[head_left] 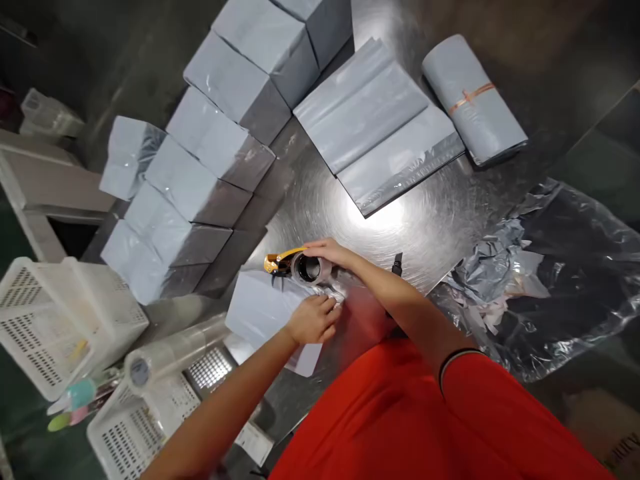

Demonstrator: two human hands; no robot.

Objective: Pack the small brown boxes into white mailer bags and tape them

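A tape dispenser [284, 261] with a yellow frame and a roll of clear tape [307, 268] is in my right hand [329, 251], whose fingers close over its right end. It is just above a light grey-white packet [267, 300] lying on the metal table. Clear tape appears to stretch from the roll toward my left hand [313, 319]. My left hand has its fingers curled together at the packet's right part, by the tape; what is between the fingertips is hidden.
Rows of wrapped grey-white packs [210, 180] stand at the left. A stack of flat grey mailing bags [380, 127] and a tied roll of bags [473, 100] lie at the back. White baskets [115, 300] stand at left; a black plastic bag [575, 280] with scraps hangs right.
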